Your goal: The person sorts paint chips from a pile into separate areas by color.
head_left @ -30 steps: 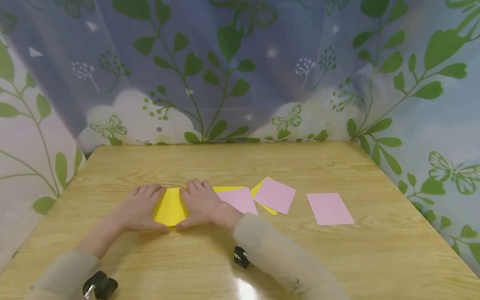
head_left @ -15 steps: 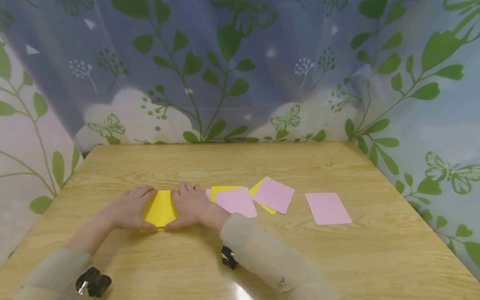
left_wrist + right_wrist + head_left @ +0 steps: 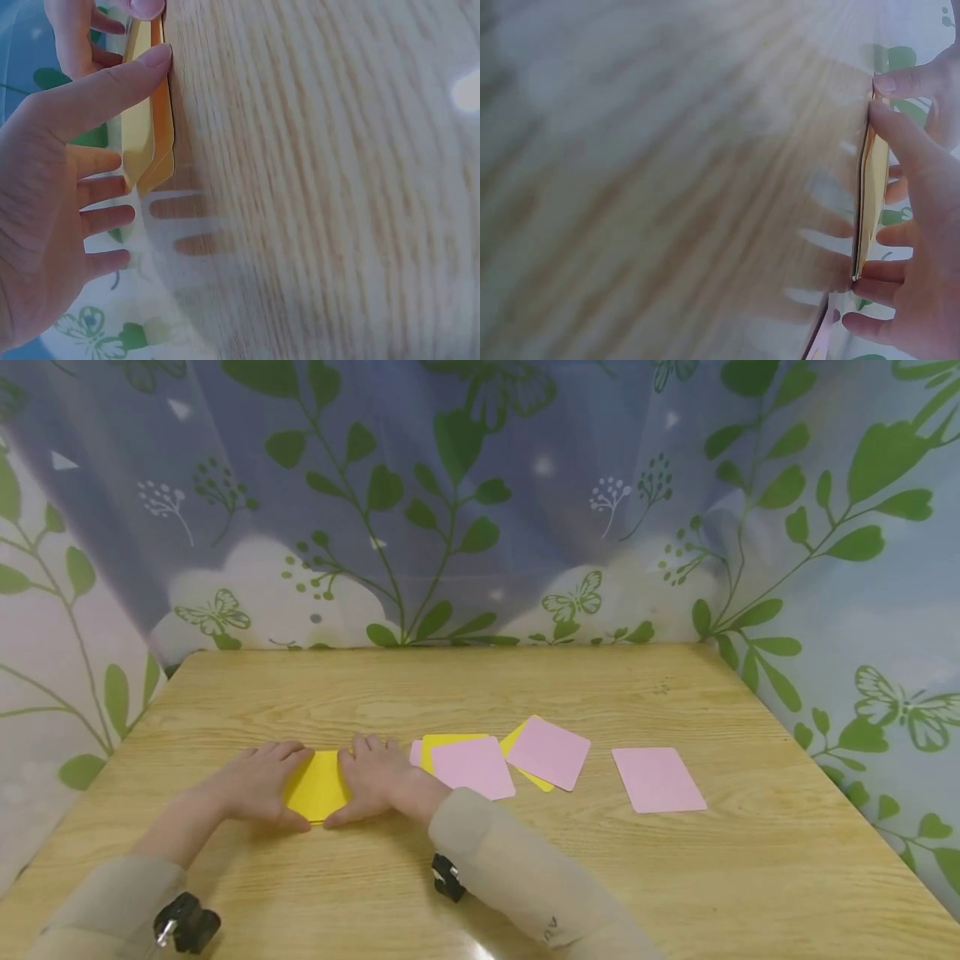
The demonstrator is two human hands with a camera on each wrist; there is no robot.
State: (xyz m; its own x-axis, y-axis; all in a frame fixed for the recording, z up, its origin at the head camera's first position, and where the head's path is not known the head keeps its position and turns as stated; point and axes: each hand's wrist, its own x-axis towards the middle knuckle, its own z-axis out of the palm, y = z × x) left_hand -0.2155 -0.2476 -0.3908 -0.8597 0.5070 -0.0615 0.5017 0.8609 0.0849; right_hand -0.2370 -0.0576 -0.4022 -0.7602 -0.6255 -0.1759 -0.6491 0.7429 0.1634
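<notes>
Yellow cards [image 3: 318, 789] | between left hand [image 3: 261, 785] and right hand [image 3: 375, 781], touching both | each hand gripping them

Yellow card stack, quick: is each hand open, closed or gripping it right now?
Left hand: open, touching the left side of the yellow card stack.
Right hand: open, touching its right side.

A low stack of plain yellow cards [image 3: 318, 787] lies on the left half of the bench [image 3: 450, 689], broad faces up, one side toward the near edge. The layers part slightly, their edges not quite flush.
</notes>
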